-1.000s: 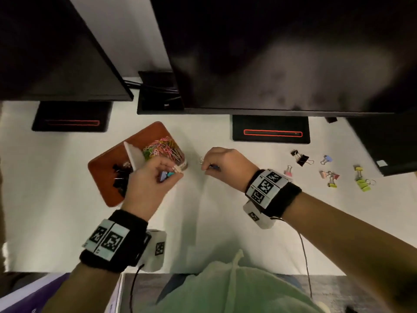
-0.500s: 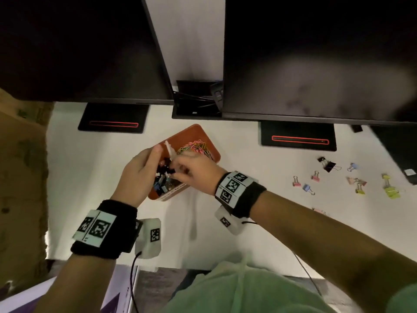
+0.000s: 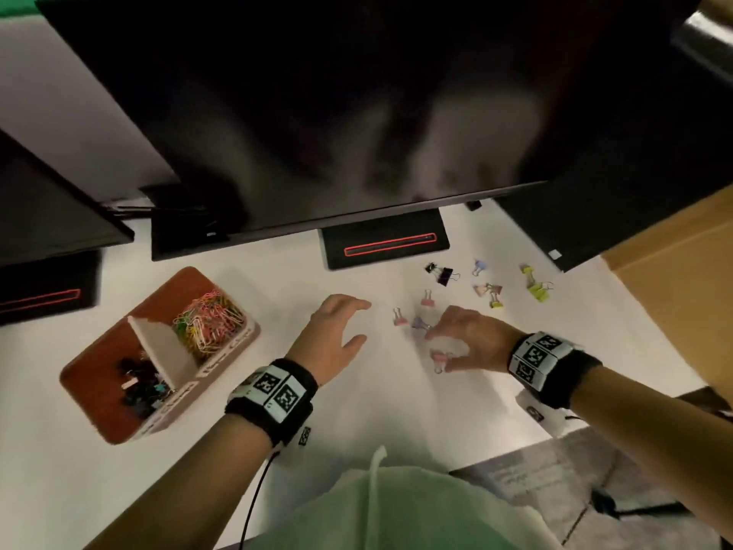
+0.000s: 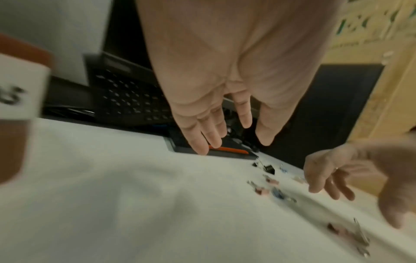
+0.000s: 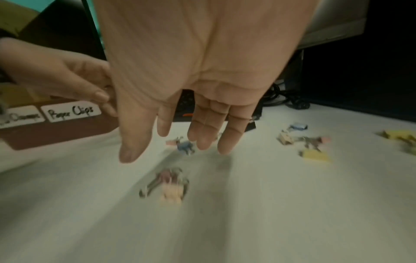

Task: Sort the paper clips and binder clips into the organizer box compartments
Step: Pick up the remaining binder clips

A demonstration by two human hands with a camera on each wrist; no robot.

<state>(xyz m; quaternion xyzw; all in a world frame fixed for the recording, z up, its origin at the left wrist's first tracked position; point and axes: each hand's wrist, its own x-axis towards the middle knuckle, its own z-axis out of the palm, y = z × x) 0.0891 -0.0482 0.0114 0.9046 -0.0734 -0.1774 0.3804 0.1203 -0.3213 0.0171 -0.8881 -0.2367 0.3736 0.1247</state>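
The brown organizer box (image 3: pixel 95 363) sits at the left of the white desk; its far compartment holds coloured paper clips (image 3: pixel 208 321), its near one dark binder clips (image 3: pixel 139 385). Several small binder clips lie loose at the right: a pink one (image 3: pixel 400 316), a blue one (image 3: pixel 419 323), a pink one (image 3: pixel 439 359), a black one (image 3: pixel 443 273), yellow ones (image 3: pixel 535 287). My left hand (image 3: pixel 339 331) hovers open and empty over bare desk, left of them. My right hand (image 3: pixel 462 343) is open above the blue and near pink clips (image 5: pixel 171 185), fingers spread, holding nothing.
Dark monitors hang over the back of the desk, with black stands (image 3: pixel 382 242) behind the clips. A cardboard box (image 3: pixel 682 295) stands at the far right. The organizer's front wall carries a "Paper Clips" label (image 5: pixel 72 111). The desk's front edge is by my body.
Both hands have left the organizer box and moved right to the loose binder clips. They no longer hold anything. The view has swung right.
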